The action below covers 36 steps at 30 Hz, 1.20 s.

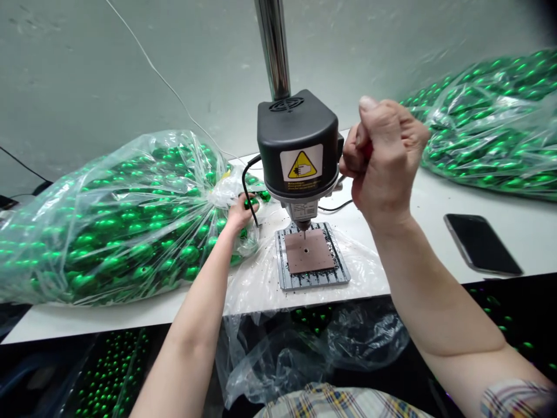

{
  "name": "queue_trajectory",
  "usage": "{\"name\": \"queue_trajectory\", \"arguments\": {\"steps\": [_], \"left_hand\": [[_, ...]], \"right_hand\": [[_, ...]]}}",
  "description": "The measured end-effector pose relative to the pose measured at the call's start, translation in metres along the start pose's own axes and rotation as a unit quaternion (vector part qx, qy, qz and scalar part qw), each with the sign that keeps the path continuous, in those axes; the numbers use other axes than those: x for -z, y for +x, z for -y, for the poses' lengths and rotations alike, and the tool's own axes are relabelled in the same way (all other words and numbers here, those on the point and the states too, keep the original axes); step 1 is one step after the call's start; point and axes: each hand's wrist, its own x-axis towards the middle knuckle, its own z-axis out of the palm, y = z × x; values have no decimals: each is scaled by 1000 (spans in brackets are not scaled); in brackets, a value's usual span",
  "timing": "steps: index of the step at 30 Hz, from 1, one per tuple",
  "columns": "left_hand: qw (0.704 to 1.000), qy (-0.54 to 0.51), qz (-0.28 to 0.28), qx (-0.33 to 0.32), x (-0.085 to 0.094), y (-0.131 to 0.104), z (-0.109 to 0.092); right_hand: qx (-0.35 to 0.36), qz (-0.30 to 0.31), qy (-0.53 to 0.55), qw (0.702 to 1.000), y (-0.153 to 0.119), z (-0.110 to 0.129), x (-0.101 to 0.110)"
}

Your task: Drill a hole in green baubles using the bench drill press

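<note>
My right hand (387,154) is closed in a fist to the right of a black bench drill press (298,125). A bit of a red drill press handle (368,152) shows between its fingers. My left hand (241,213) is at the gathered mouth of a clear plastic bag, its fingers closed around a shiny green ball (251,204). Partly behind the black cord, that hand is hard to see in full. Beneath the chuck, the drill bit (305,234) points down at a brown square board (307,261) with a hole, lying on the grooved metal base (313,281).
The large bag (130,220) full of green balls fills the table's left side. Another such bag (500,122) lies at the back right. A phone (482,244) rests near the right front edge. Dark shavings dot the base. Loose plastic film (313,348) hangs over the front edge.
</note>
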Motion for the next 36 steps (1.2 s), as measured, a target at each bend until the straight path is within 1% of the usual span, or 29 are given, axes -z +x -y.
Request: {"name": "queue_trajectory", "arguments": {"steps": [2, 4, 5, 7, 8, 9, 11, 14, 17, 20, 23, 28, 32, 36], "left_hand": [[993, -107, -22, 53, 14, -13, -6], [965, -233, -27, 114, 30, -34, -15], [951, -279, -19, 136, 38, -47, -20], [931, -329, 4, 158, 48, -76, -29], [928, -337, 17, 156, 49, -91, -33], [929, -337, 32, 152, 48, -106, -36], [930, -329, 66, 151, 37, -130, -40], [923, -331, 109, 166, 8, -153, -41], [912, -346, 125, 183, -21, -159, -36], [903, -355, 132, 202, -38, -158, -30], [916, -328, 132, 190, -47, -158, -24], [956, -238, 102, 139, -57, -161, -15], [974, -186, 95, 92, -67, -159, -10], [989, -108, 91, 41, -73, -156, -11]], "right_hand": [[-5, 0, -13, 1000, 1, -2, 1], [-5, 3, -24, 1000, 1, -3, 1], [-2, 1, -23, 1000, 2, -4, 1], [5, -3, -14, 1000, 2, -6, 0], [9, -6, -10, 1000, 3, -6, 0], [12, -9, -8, 1000, 3, -7, -1], [17, -14, -8, 1000, 4, -8, -2], [18, -18, -5, 1000, 4, -7, -3], [11, -10, -19, 1000, 4, -5, -3], [3, 12, -64, 998, 3, -4, -1], [11, 13, -64, 998, 3, -4, 0], [12, 10, -44, 999, 3, -2, -2], [8, 14, -18, 1000, 2, 0, -2], [5, 16, -50, 999, 2, 1, -1]]}}
